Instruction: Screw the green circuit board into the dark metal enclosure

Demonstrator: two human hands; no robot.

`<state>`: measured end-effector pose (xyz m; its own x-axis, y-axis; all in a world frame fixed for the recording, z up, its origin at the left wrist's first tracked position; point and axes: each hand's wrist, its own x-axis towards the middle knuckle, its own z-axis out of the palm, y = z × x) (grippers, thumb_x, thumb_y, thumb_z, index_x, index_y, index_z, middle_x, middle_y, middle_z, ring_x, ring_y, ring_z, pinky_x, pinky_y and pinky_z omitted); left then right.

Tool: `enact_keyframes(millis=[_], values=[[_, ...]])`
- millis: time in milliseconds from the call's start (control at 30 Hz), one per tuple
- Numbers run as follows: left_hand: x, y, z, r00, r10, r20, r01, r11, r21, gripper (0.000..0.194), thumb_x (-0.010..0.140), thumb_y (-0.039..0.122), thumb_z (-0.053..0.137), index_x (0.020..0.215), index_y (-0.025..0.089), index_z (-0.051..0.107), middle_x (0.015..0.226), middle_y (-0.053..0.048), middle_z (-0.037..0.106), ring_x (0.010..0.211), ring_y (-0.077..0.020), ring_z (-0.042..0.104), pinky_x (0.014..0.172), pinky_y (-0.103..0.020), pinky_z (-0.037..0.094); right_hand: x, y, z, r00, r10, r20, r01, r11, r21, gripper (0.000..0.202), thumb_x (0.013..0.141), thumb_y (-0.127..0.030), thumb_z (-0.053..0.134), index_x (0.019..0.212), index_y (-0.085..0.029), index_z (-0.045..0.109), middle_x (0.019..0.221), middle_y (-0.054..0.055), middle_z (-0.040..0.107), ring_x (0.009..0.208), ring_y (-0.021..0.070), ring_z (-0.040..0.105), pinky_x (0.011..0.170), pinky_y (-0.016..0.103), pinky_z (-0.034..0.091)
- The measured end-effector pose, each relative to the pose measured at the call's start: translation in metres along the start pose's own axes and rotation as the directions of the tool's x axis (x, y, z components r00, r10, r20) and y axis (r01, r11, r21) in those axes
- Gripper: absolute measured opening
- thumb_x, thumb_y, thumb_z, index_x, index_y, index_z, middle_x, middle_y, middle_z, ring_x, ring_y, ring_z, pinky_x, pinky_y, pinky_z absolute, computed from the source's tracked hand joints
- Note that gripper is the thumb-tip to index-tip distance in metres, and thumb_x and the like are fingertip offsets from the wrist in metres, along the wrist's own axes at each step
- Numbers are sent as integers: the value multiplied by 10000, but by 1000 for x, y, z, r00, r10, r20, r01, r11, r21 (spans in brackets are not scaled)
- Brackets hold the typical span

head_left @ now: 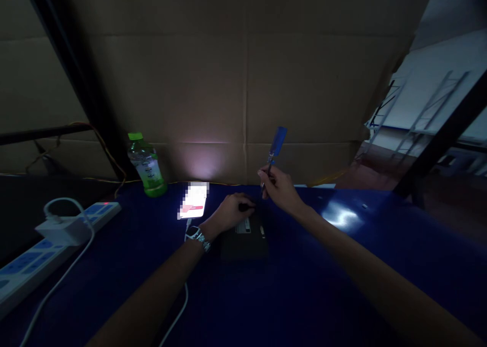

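A dark flat box-like object (pixel 245 245) with a small label on top lies on the blue table. My left hand (pixel 231 212), with a watch at the wrist, rests on its upper left part, fingers bent around something small and dark that I cannot make out. Raised above the table at the right of that object, my right hand (pixel 277 185) is closed on a slim tool (pixel 278 141) with a blue upper part pointing up. The tool's lower end is dark and partly hidden by the fingers.
A lit phone (pixel 194 201) on a white cable lies left of my left hand. Behind it stands a green-capped bottle (pixel 147 169). A white power strip (pixel 32 258) with a plugged-in charger (pixel 63 229) is at the left. Brown sheeting (pixel 213 83) rises behind the blue table (pixel 304 286).
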<state>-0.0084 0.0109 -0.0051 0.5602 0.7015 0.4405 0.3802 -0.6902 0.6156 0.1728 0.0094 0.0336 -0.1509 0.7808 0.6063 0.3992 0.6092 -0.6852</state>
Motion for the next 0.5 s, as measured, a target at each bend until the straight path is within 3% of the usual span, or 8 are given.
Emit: enact_keyframes(millis=[200, 500], values=[[-1, 5, -5, 995, -102, -11, 102, 995, -21, 239, 802, 183, 646, 1035, 177, 699, 1054, -59, 719, 962, -201, 664, 880, -319, 498, 3, -1, -2, 999, -3, 48, 4, 1000, -17, 229, 945, -426, 452, 910, -212, 527, 674, -34, 557, 445, 115, 597, 445, 233, 468], [19, 7, -7, 999, -2, 50, 10, 987, -159, 207, 874, 194, 562, 1015, 163, 711, 999, -60, 728, 909, -185, 654, 834, -306, 477, 8, 2, 1, 998, 22, 55, -19, 999, -39, 223, 941, -415, 460, 902, -204, 522, 632, -33, 573, 431, 115, 592, 439, 224, 474]])
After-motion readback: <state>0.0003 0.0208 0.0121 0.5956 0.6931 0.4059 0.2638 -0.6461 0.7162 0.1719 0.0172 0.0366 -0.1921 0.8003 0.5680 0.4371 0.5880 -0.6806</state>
